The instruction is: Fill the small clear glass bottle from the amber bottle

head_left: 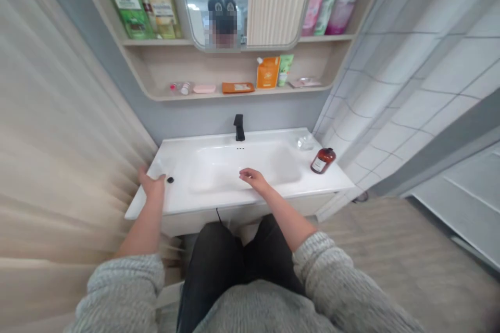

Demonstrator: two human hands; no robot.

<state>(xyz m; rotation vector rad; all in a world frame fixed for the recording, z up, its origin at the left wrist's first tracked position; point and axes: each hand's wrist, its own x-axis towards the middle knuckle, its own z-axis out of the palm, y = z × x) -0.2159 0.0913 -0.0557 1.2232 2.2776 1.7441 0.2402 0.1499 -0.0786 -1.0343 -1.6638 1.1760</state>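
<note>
At the left end of the white counter, my left hand [152, 183] has its thumb and fingers around a pale see-through container [159, 166], whose outline is faint. Just right of that hand lies a small round black piece [170, 180] on the counter. My right hand [253, 179] hovers over the front part of the white sink [197, 184]; its fingers are loosely bent, the thumb is apart, and nothing shows in it. The black faucet [239, 127] stands behind the basin, apart from both hands.
An amber bottle [323, 160] and a clear crumpled-looking item [305, 142] are on the counter's right. Above, a shelf [175, 97] holds an orange pouch [267, 73], a green tube [285, 70] and an orange packet [237, 88]. Curtains [58, 140] hang on the left.
</note>
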